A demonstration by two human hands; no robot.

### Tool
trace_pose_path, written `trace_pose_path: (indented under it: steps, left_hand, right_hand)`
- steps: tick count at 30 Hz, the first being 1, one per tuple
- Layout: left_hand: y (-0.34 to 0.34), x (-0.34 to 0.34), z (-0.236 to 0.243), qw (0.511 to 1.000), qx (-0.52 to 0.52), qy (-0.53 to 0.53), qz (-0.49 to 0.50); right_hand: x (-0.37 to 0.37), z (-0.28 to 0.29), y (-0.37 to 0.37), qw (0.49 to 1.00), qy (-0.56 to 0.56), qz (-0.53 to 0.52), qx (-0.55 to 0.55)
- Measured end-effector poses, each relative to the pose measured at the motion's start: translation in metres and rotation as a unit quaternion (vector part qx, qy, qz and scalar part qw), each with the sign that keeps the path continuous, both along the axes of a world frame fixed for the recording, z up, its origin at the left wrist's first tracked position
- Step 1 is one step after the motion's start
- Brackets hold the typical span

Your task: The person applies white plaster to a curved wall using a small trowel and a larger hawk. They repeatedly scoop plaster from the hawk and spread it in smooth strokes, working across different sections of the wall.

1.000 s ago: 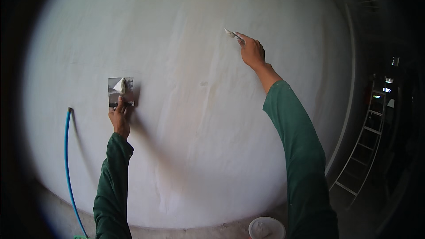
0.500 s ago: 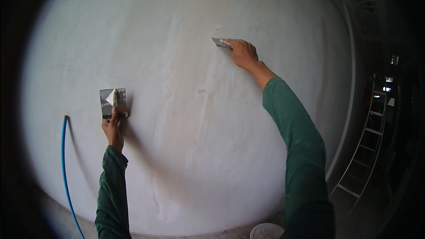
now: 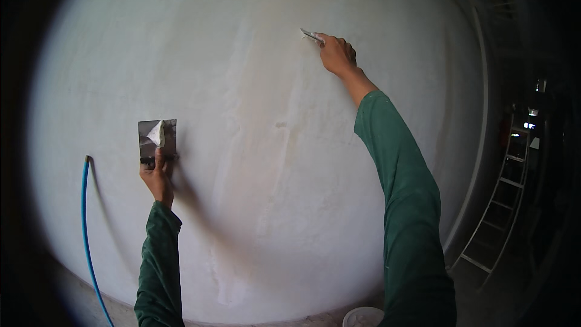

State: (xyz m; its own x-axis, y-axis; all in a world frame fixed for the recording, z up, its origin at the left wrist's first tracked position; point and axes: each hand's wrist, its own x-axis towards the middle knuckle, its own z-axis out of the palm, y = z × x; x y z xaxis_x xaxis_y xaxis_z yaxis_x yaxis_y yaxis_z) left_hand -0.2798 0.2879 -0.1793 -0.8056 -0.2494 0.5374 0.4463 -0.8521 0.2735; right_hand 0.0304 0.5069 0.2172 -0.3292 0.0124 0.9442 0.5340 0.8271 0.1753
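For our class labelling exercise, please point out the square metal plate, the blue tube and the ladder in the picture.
Square metal plate [image 3: 170,137]: head view, on the bare surface near its right edge.
Blue tube [image 3: 85,224]: head view, on its curved middle stretch.
Ladder [image 3: 511,182]: head view, on a rung around mid-height.

Wall [image 3: 339,206]: broad, pale grey-white, with beige patches and whiter upright streaks across its middle
Floor [image 3: 82,287]: dull grey, along the wall's lower edge
Blue tube [image 3: 83,206]: thin, bowed, near the wall's left edge, shadow to its right
Pale strip [image 3: 485,85]: down the wall's right edge
Ladder [image 3: 511,182]: light-coloured, in the gloom past that edge
Bright spots [image 3: 529,125]: small, near the ladder's top
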Motion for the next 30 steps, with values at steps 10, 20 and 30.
trace_pose_path:
  steps: [10, 20, 30]
  left_hand:
    - [-0.001, 0.013, 0.004, 1.0, 0.013, 0.01, -0.018]
    - [0.0, 0.01, 0.002, 1.0, -0.005, -0.004, 0.003]
    - [0.0, 0.014, 0.004, 1.0, 0.021, 0.008, -0.004]
  right_hand:
    - [0.014, -0.085, 0.01, 0.995, -0.037, 0.073, 0.061]
    - [0.008, -0.177, 0.028, 0.988, -0.005, 0.09, 0.123]
    - [-0.007, -0.276, 0.029, 0.986, 0.019, 0.089, 0.142]
